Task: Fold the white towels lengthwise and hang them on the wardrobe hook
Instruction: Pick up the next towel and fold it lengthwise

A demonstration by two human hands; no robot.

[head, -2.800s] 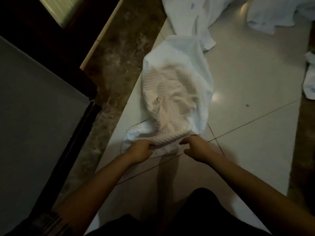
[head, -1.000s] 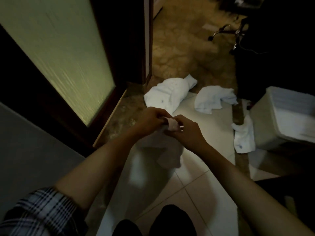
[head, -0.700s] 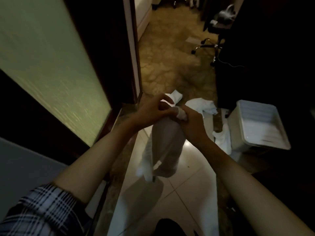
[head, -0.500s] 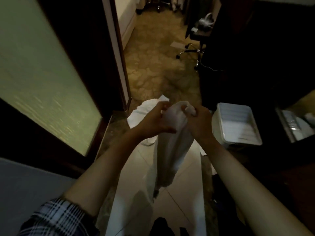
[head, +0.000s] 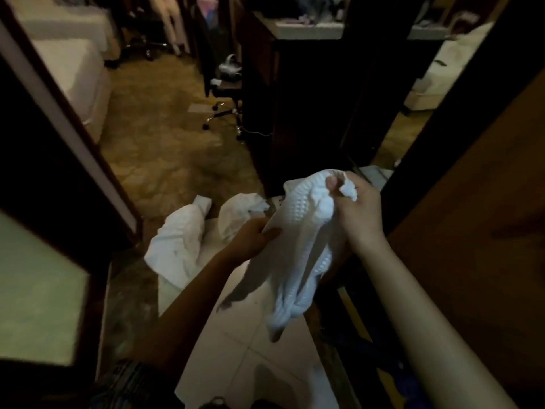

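Hands, left (head: 253,239) and right (head: 358,214), both grip hanging white towel (head: 303,249).

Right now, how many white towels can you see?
3. One towel hangs in the air, held by both hands. Two lie on the floor beyond: a long one at left and a crumpled one beside it. Others may be hidden.

Both forearms are bare from wrist to elbow, with no watch, band or ring showing on the left hand (head: 250,239) or the right hand (head: 358,214). At about seven o'clock in the view, the left arm ends in a rolled or short checked sleeve (head: 129,385), dark with paler crossing lines; in this dim light it looks like a plaid shirt. At six o'clock, dark clothing (head: 215,404) shows along the bottom edge.
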